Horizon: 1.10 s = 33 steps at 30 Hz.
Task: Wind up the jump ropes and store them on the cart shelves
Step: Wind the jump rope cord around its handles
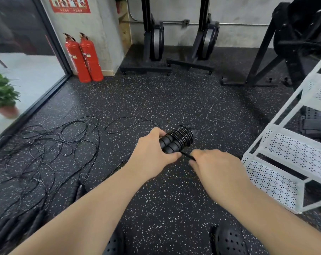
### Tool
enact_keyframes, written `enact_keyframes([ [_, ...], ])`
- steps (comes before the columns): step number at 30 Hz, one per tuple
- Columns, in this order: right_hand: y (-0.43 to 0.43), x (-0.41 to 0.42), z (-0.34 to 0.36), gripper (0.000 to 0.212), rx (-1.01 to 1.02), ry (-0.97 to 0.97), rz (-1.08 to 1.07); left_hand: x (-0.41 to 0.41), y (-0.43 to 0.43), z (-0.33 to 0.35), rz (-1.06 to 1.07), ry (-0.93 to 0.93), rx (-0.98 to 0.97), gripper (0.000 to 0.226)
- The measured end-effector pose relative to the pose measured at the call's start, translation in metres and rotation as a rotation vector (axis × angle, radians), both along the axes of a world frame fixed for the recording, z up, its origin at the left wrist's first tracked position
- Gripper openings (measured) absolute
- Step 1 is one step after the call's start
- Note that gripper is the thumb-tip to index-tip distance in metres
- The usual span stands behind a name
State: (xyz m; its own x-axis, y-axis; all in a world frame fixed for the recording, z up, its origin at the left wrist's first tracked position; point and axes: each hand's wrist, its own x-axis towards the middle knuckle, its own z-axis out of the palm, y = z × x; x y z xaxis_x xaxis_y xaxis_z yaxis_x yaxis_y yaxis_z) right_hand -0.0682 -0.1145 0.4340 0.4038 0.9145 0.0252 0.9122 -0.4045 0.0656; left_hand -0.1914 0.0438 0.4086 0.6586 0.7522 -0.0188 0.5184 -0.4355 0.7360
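Black perforated clogs (229, 242) stood on the speckled rubber floor (174, 100) nearest the camera, left of the white cart (292, 151). Ahead of them, the left hand (152, 151) gripped a pair of black jump-rope handles (176, 138), fingers curled round their near ends, with the thin cord coiled in tight turns about their far halves. The right hand (216, 166), just left of the cart's lowest perforated shelf, pinched the taut free cord (187, 155) running from the bundle. The bundle hung in the air, close to the cart but on none of its shelves. Well left of the cart, more black ropes (54, 144) sprawled tangled on the floor, with loose handles (76, 192) at their near end. Far beyond, left of the cart, two red fire extinguishers (84, 57) stood against a concrete wall, and black exercise machines (156, 39) stood upright along the back wall.
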Motion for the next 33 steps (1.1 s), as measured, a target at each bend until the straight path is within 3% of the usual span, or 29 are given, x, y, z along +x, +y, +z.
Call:
enact_keyframes([
  [8,0.003,0.004,0.014,0.015,0.149,-0.024,0.083,-0.002,0.004,0.001,-0.055,-0.003,0.088,0.055],
  [13,0.004,0.020,0.010,0.012,0.364,0.084,0.249,-0.003,0.006,0.001,-0.253,0.042,0.172,0.048],
  [15,0.001,0.024,0.014,0.013,0.423,0.280,0.179,-0.005,0.005,0.002,-0.344,0.044,0.170,0.055],
  [20,0.002,0.029,0.024,0.016,0.419,1.054,-0.141,-0.008,0.001,0.010,-0.524,0.021,0.183,0.071],
  [24,-0.001,0.036,0.031,0.018,0.380,1.294,-0.170,-0.012,0.001,0.015,-0.441,-0.074,0.063,0.075],
  [28,-0.002,0.042,0.036,0.014,0.459,1.315,-0.107,-0.011,0.004,0.017,-0.333,-0.259,-0.214,0.068],
  [33,0.004,0.042,0.027,0.018,0.607,0.993,-0.082,-0.008,0.003,0.021,-0.294,-0.407,-0.439,0.062],
])
